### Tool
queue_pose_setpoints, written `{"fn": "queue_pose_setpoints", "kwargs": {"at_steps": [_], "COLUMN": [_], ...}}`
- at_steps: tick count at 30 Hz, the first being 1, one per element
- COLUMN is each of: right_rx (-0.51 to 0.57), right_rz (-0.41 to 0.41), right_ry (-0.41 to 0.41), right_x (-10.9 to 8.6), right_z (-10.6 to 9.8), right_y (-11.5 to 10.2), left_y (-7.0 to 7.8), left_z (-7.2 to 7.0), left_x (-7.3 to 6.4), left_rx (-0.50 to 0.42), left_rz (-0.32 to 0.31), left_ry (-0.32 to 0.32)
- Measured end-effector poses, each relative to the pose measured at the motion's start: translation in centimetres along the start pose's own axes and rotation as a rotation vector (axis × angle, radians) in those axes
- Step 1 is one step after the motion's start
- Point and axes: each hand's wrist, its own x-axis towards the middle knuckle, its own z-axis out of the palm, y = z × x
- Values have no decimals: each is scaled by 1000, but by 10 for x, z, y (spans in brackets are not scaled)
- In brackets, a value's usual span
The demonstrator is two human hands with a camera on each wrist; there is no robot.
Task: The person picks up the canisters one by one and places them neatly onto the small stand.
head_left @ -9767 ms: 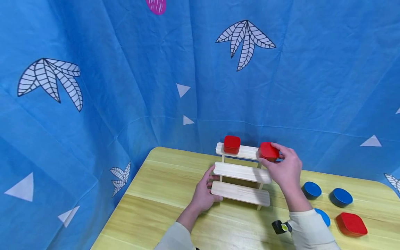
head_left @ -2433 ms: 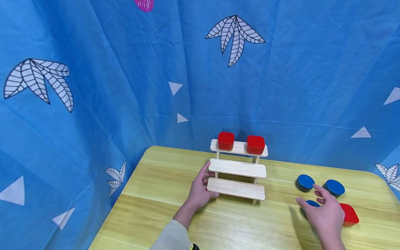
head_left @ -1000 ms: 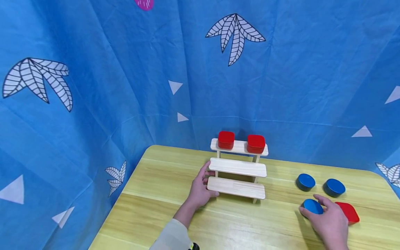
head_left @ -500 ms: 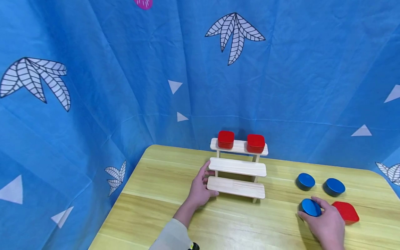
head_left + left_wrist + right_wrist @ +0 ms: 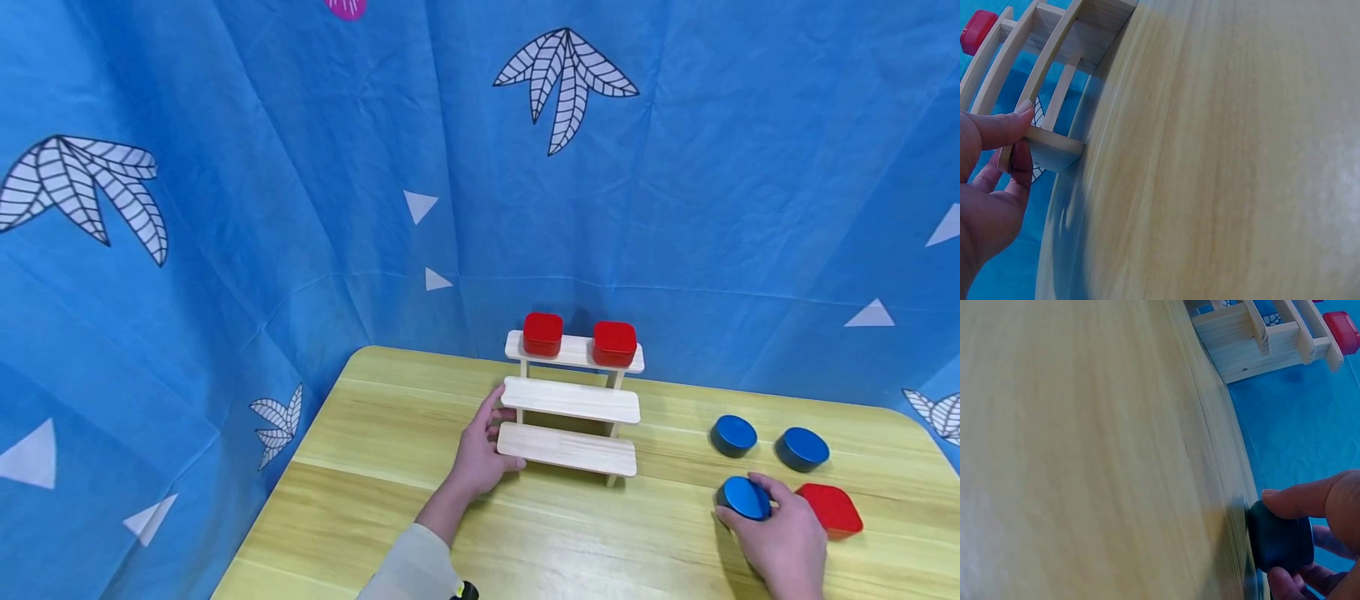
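Note:
A three-tier wooden display stand (image 5: 570, 400) stands on the table, with two red squarish boxes, a left one (image 5: 542, 334) and a right one (image 5: 614, 344), on its top tier. My left hand (image 5: 480, 457) grips the left end of the bottom tier; in the left wrist view the thumb (image 5: 1007, 128) lies over the board and fingers curl beneath it. Over at the right, my right hand (image 5: 787, 529) holds a round blue box (image 5: 744, 497) between thumb and fingers. The right wrist view has that blue box (image 5: 1280, 540) close at the tabletop, its far side hidden by the hand.
Behind the right hand sit two more round blue boxes, one left (image 5: 733, 436) and one right (image 5: 802, 449). A red squarish box (image 5: 831, 510) lies just right of the hand. A blue patterned curtain (image 5: 555, 225) hangs behind and left of the wooden table (image 5: 360, 483).
The right hand set a red box on the top tier's right end, moved right and took hold of a round blue box, shifting it slightly left. The left hand kept its grip.

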Motion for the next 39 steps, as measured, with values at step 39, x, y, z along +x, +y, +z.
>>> {"fn": "queue_pose_setpoints", "kwargs": {"at_steps": [39], "right_rx": [83], "right_rz": [44], "right_ry": [63], "right_x": [-6], "right_z": [2], "right_y": [-25], "left_y": [0], "left_z": [0], "left_x": [0], "left_rx": [11], "left_rz": [-17], "left_ry": [-5]}}
